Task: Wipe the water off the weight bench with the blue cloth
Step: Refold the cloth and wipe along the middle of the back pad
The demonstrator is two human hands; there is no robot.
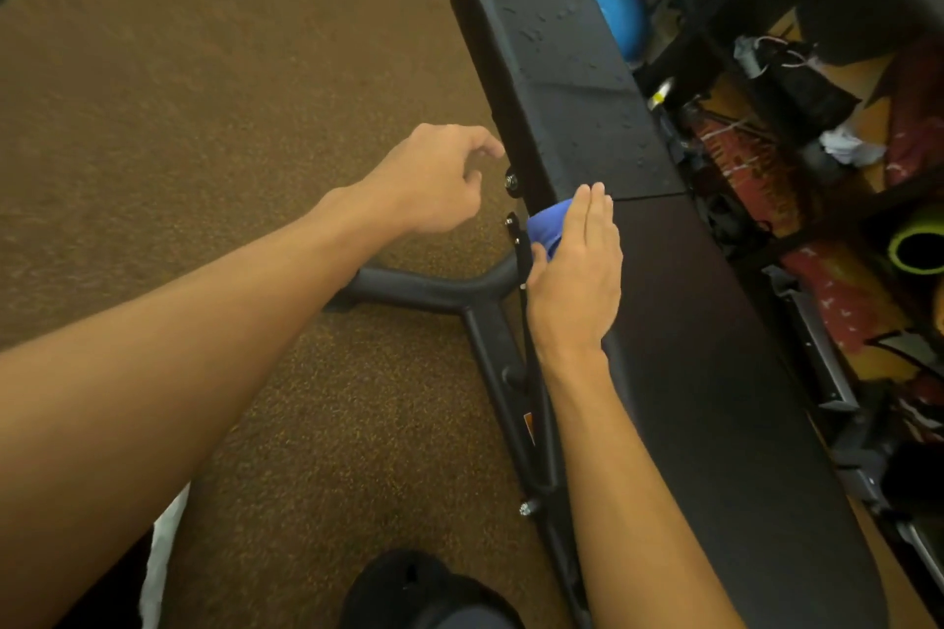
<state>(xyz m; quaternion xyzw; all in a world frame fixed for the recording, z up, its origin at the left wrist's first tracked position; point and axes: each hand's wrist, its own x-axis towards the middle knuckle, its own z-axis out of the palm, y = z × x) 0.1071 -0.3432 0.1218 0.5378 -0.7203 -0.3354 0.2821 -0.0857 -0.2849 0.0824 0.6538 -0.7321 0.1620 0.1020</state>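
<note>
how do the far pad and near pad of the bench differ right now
The far pad is dotted with water droplets; the near pad looks dry and matte. The far pad ends in a rounded tip, while the near pad runs out of view. The right hand presses the blue cloth near their seam. Both are black.

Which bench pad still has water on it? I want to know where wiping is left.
The far pad, beyond the seam: it is dotted with droplets, while the near pad looks dry. The right hand holds the blue cloth near the seam.
</note>
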